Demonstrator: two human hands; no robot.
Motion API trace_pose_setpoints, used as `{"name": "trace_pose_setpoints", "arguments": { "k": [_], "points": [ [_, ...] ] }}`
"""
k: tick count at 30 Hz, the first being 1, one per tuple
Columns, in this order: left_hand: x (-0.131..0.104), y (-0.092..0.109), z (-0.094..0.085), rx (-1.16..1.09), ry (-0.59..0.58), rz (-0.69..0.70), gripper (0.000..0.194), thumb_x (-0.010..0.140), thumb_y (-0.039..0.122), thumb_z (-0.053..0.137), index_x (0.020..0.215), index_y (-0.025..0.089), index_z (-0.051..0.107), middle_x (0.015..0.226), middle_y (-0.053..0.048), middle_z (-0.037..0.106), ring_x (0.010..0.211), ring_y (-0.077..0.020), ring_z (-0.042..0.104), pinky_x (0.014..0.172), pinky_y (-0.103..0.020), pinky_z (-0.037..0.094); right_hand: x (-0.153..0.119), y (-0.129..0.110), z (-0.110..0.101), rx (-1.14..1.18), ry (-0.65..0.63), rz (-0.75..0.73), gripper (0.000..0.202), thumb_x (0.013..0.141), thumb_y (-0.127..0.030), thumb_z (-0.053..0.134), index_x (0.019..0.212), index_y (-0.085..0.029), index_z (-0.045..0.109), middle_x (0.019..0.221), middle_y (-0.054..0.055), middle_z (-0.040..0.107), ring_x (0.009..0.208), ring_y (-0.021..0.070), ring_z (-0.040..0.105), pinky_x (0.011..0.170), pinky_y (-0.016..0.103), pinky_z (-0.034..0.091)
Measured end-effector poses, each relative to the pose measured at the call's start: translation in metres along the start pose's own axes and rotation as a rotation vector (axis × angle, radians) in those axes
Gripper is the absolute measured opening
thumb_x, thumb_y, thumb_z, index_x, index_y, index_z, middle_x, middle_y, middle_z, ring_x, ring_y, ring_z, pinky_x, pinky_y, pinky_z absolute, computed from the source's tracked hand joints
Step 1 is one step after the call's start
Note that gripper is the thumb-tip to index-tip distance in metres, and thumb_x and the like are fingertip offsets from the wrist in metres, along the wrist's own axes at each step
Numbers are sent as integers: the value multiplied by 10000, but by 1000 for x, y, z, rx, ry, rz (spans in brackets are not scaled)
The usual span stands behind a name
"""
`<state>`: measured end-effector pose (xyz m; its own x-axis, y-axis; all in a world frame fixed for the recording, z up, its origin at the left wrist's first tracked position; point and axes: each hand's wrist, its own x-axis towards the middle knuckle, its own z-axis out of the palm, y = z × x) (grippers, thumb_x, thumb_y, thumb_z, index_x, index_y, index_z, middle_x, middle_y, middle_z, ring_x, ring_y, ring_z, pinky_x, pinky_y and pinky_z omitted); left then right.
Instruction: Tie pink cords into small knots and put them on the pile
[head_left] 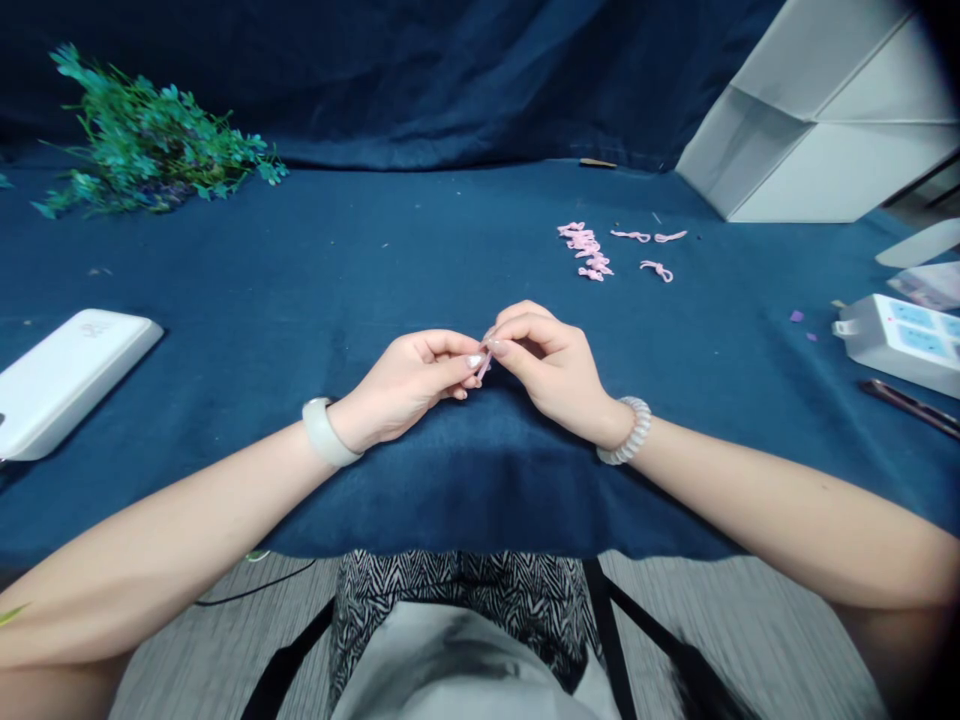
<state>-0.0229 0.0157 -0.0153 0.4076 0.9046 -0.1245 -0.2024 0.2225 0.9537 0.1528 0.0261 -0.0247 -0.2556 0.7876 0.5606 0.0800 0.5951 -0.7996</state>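
Note:
Over the front middle of the blue cloth, my left hand [420, 380] and my right hand [551, 365] meet at the fingertips. Both pinch a short pink cord [484, 368], whose lower part shows between them; the rest is covered by my fingers. Beyond my right hand lies a cluster of knotted pink cords [589, 250]. To the right of that cluster are a few separate looped pink cords [658, 271].
A white power bank-like block [75, 380] lies at left, with a green-blue artificial plant [157, 150] behind. White boxes [810, 150] stand at back right. A white case with blue panels [907, 335] and a dark pen-like stick [911, 405] lie at the right edge.

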Motion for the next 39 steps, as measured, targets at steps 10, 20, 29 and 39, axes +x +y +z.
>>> {"name": "trace_pose_setpoints", "arguments": {
  "k": [10,20,29,39],
  "points": [
    [-1,1,-2,298,-45,-17,111,756,240,712,781,136,681,671,5,658,575,-67,545,568,-198,442,-1,-3,0,-69,-44,33,99,832,-209,652,740,-190,684,816,26,616,797,134,589,716,287,486],
    [0,0,-3,242,-48,-30,128,789,242,678,782,135,608,675,7,647,591,-65,571,572,-186,454,3,4,0,79,-22,302,202,889,-352,555,835,-167,616,802,19,625,718,117,564,701,275,460],
    [-3,1,-3,108,-57,14,191,791,272,701,797,140,564,704,7,656,592,-55,583,564,-167,462,5,-1,-5,0,-233,367,255,891,-366,516,740,-165,554,725,0,561,694,119,500,697,268,392],
    [-3,5,0,52,-30,-8,239,758,275,731,787,144,534,709,1,664,568,-61,594,543,-170,474,4,-1,-4,63,-308,319,312,899,-417,518,707,-171,527,725,2,575,709,121,522,715,268,407]
  ]
}}
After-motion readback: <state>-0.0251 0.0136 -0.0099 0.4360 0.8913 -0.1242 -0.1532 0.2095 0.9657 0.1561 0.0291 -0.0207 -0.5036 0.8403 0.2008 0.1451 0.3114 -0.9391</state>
